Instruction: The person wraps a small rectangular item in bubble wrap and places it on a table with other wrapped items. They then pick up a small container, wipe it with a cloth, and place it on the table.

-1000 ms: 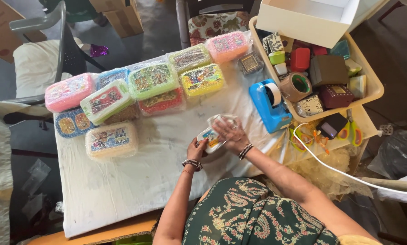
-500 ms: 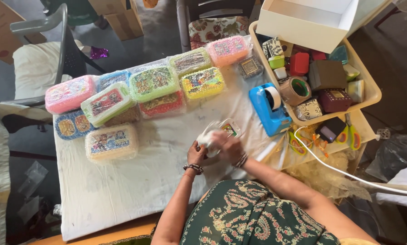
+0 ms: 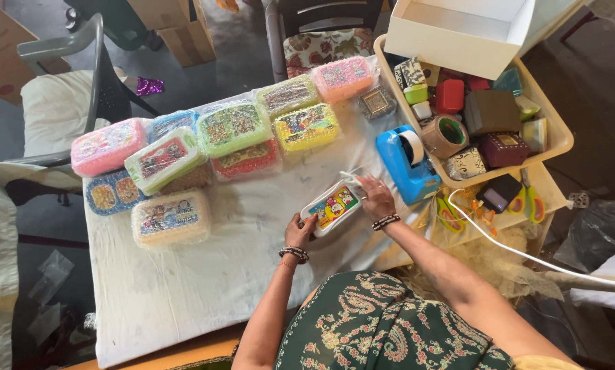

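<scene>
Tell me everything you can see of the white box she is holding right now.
The white box is a flat, rounded oblong, plastic by its look, with a bright cartoon picture on its top. It lies picture-up and slanted on the white tablecloth, just left of the blue tape dispenser. The left hand grips its near end; the right hand touches its far end.

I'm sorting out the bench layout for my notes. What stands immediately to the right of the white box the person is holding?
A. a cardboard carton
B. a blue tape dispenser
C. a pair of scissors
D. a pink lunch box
B: the blue tape dispenser stands on the white-covered table just beyond the right hand, which with the left hand holds the white box.
</scene>
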